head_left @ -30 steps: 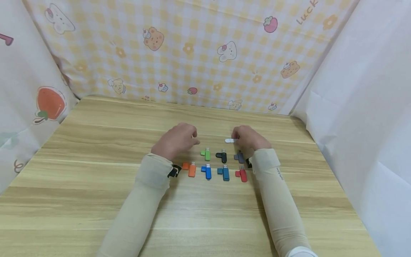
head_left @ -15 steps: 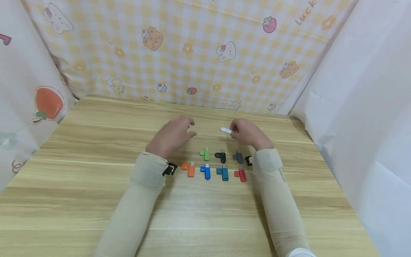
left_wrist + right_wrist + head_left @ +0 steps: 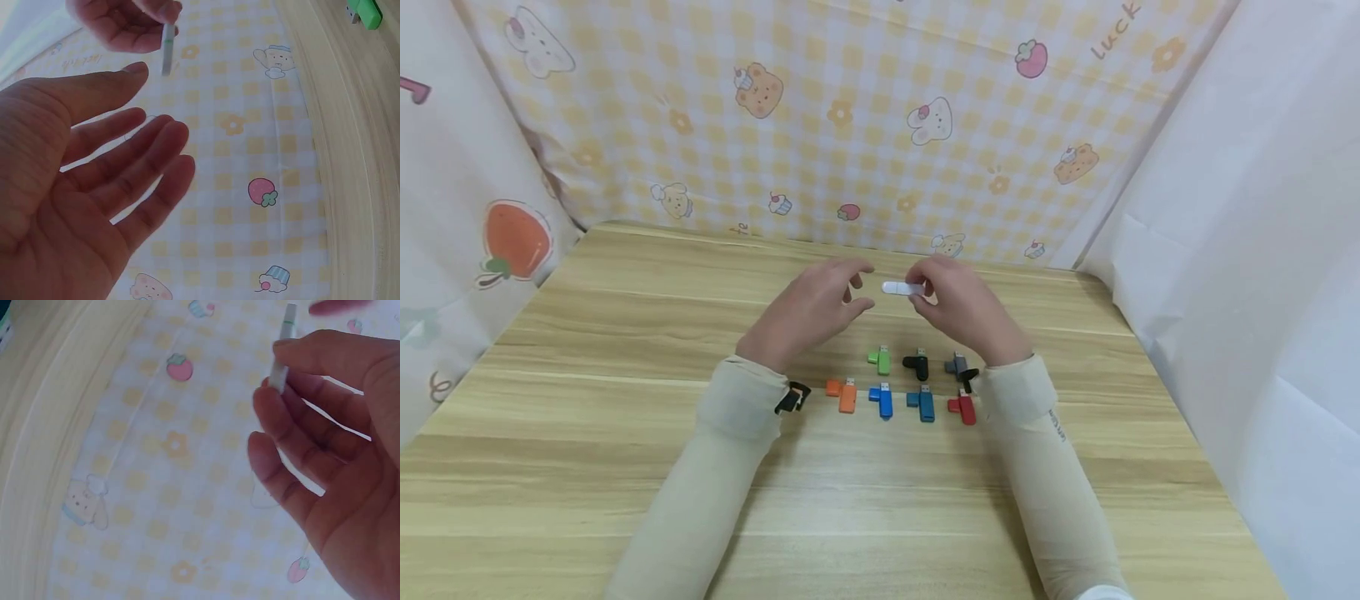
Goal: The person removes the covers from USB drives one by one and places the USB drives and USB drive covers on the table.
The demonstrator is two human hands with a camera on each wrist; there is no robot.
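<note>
Between thumb and fingers, my right hand [image 3: 966,308] pinches one end of a slim white USB flash drive [image 3: 897,287] above the far part of the table. A thin seam crosses the drive's body, and its free end points left. In the right wrist view the white flash drive [image 3: 287,326] stands out past the thumb. My left hand [image 3: 808,308] hovers just left of it with thumb and fingers apart, holding nothing. The left wrist view shows that bare palm [image 3: 81,225] and, beyond its fingertips, the white flash drive [image 3: 167,56].
Nearer me, uncapped flash drives lie in two rows, each with its cap at its left: green [image 3: 883,363], black [image 3: 922,368] and grey [image 3: 957,363] behind; orange [image 3: 847,398], blue [image 3: 886,403], teal [image 3: 927,407] and red [image 3: 967,410] in front. A patterned curtain [image 3: 850,150] borders the table's back.
My right hand has lifted the white flash drive off the table and carried it left and away from me. The left hand has risen with its fingers spreading wider.
</note>
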